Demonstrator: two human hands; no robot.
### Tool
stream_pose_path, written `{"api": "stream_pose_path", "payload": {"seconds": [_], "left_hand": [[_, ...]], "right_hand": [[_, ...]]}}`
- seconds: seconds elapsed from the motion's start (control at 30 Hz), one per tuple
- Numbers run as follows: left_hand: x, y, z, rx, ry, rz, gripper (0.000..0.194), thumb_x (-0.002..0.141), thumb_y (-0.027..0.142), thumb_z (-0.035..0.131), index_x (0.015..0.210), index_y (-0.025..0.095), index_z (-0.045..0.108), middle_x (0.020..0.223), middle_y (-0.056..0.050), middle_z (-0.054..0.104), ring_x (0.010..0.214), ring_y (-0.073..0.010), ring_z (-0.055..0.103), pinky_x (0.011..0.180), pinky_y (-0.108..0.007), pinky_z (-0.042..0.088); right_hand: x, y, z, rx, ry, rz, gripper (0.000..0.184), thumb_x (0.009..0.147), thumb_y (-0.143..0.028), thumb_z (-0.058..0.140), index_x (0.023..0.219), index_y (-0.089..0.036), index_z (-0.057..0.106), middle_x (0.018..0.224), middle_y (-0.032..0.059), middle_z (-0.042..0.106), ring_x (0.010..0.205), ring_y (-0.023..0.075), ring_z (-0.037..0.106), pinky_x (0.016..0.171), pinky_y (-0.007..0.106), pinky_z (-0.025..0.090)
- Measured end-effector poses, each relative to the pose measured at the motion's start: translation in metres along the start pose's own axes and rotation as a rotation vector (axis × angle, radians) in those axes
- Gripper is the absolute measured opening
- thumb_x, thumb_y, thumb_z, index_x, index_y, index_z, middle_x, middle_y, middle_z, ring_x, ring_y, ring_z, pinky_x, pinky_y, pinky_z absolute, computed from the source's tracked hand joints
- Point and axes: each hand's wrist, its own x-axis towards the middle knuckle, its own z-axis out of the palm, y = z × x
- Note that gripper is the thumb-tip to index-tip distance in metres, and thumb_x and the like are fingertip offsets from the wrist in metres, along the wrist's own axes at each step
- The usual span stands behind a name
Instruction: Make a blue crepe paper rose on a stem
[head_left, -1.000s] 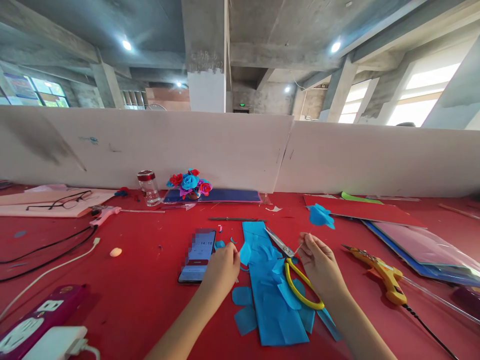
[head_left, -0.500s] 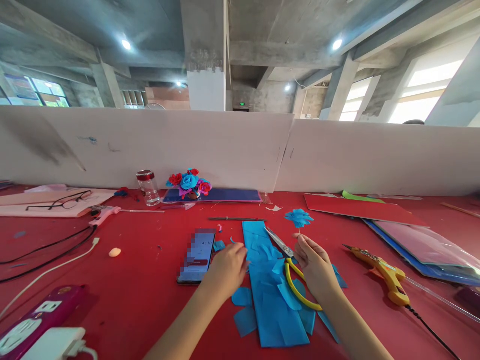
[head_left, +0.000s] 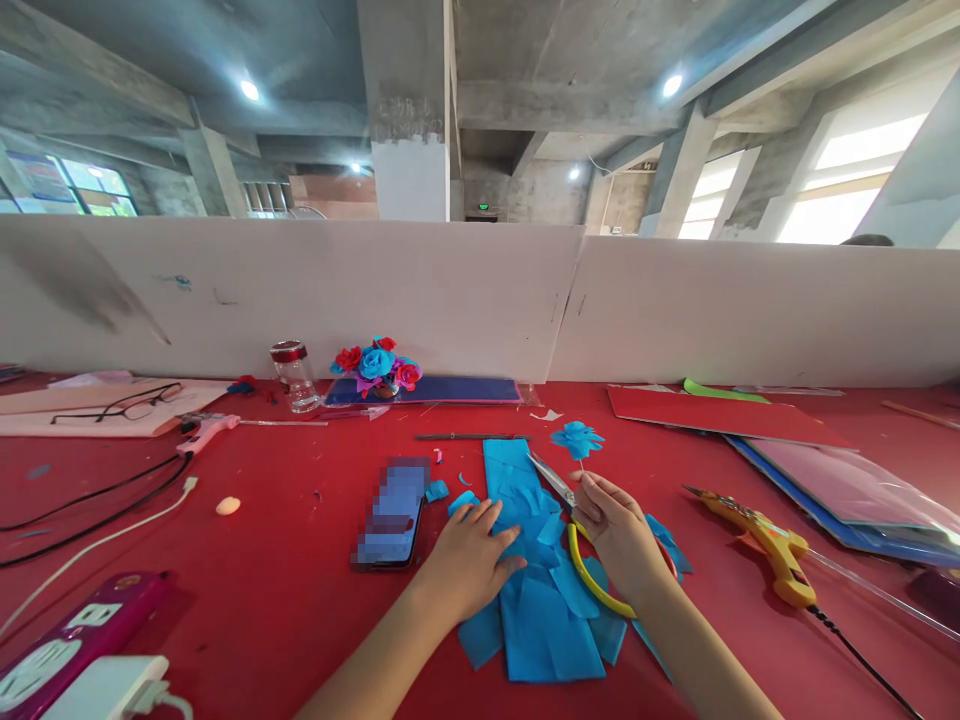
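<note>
Between the fingertips of my right hand (head_left: 611,520) is the thin stem of a blue paper flower (head_left: 577,440), its petals facing up. My left hand (head_left: 472,560) lies with fingers spread over the blue paper pieces (head_left: 544,600), palm down. Those cut pieces are scattered on a long blue paper strip (head_left: 506,455). Partly under my right hand, scissors (head_left: 581,560) with yellow handles rest on the paper, blades pointing away to the left. A phone (head_left: 391,515) lies just left of my left hand.
At the right lies a yellow glue gun (head_left: 772,545); a pink glue gun (head_left: 206,432) is at the left. Near the partition (head_left: 450,290) stand a paper flower bouquet (head_left: 379,365) and a glass jar (head_left: 296,378). A purple power strip (head_left: 82,630) occupies the near left.
My left hand has moved right and nearer, its fingers spreading over the blue pieces. My right hand has shifted slightly left with the flower. The phone screen has dimmed.
</note>
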Motion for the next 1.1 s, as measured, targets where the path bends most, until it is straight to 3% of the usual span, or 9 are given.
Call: {"api": "stream_pose_path", "payload": {"seconds": [0.3,0.53,0.63,0.73,0.8,0.87,0.97,1.1], "left_hand": [[0.001,0.000,0.009,0.131,0.025,-0.081,0.046,0.086,0.033,0.035,0.123,0.008,0.047,0.130,-0.016,0.045,0.120,-0.0287,0.040,0.100,-0.045,0.029],[0.005,0.003,-0.009,0.394,0.073,-0.166,0.043,0.087,0.034,0.035,0.108,0.006,0.060,0.120,-0.019,0.054,0.116,-0.0310,0.043,0.100,-0.047,0.026],[0.001,0.006,-0.019,0.301,0.065,-0.200,0.035,0.086,0.028,0.037,0.082,0.013,0.069,0.102,-0.014,0.064,0.105,-0.0296,0.052,0.099,-0.051,0.025],[-0.002,0.004,-0.028,0.079,0.083,-0.226,0.026,0.081,0.018,0.041,0.071,0.016,0.066,0.097,-0.009,0.064,0.092,-0.0228,0.058,0.089,-0.040,0.038],[0.000,-0.001,-0.031,-0.067,0.113,-0.259,0.022,0.080,0.018,0.041,0.080,0.017,0.063,0.096,-0.007,0.063,0.085,-0.0185,0.059,0.077,-0.030,0.045],[0.008,-0.008,-0.029,-0.145,0.130,-0.286,0.021,0.080,0.020,0.042,0.091,0.019,0.060,0.098,-0.005,0.061,0.088,-0.0173,0.058,0.076,-0.026,0.044],[0.030,-0.019,-0.019,-0.092,0.043,-0.319,0.026,0.079,0.027,0.046,0.101,0.019,0.058,0.100,-0.007,0.059,0.096,-0.0196,0.054,0.080,-0.026,0.041],[0.063,-0.029,-0.005,-0.022,0.043,-0.397,0.034,0.078,0.037,0.048,0.102,0.014,0.057,0.102,-0.012,0.055,0.101,-0.0241,0.050,0.084,-0.032,0.038]], "right_hand": [[0.001,0.000,-0.001,0.007,-0.006,0.023,0.026,0.063,-0.038,0.070,0.076,-0.016,0.068,0.049,-0.0066,0.029,0.047,0.0077,0.025,0.045,0.020,0.026],[0.001,0.000,-0.003,0.025,0.017,0.047,0.025,0.063,-0.036,0.071,0.076,-0.015,0.068,0.050,-0.0068,0.030,0.049,0.0060,0.027,0.046,0.016,0.029],[0.002,0.001,-0.004,0.024,0.021,0.056,0.025,0.064,-0.036,0.070,0.076,-0.015,0.068,0.049,-0.0072,0.029,0.047,0.0055,0.025,0.043,0.015,0.026],[0.004,0.002,-0.006,0.025,0.013,0.059,0.023,0.066,-0.036,0.068,0.076,-0.015,0.068,0.049,-0.0074,0.027,0.046,0.0051,0.023,0.041,0.015,0.025],[0.005,0.003,-0.007,0.029,0.007,0.059,0.022,0.067,-0.036,0.067,0.076,-0.015,0.068,0.049,-0.0074,0.028,0.045,0.0049,0.023,0.040,0.015,0.025],[0.005,0.004,-0.006,0.040,-0.001,0.056,0.022,0.067,-0.037,0.067,0.074,-0.016,0.068,0.049,-0.0075,0.028,0.045,0.0047,0.024,0.040,0.014,0.025],[0.005,0.007,-0.003,0.064,-0.024,0.062,0.022,0.064,-0.038,0.069,0.071,-0.018,0.067,0.048,-0.0076,0.028,0.046,0.0052,0.029,0.045,0.015,0.034],[0.002,0.012,0.003,0.072,-0.151,0.155,0.019,0.067,-0.036,0.069,0.074,-0.018,0.066,0.054,-0.0051,0.039,0.052,0.0074,0.038,0.060,0.025,0.045]]}}
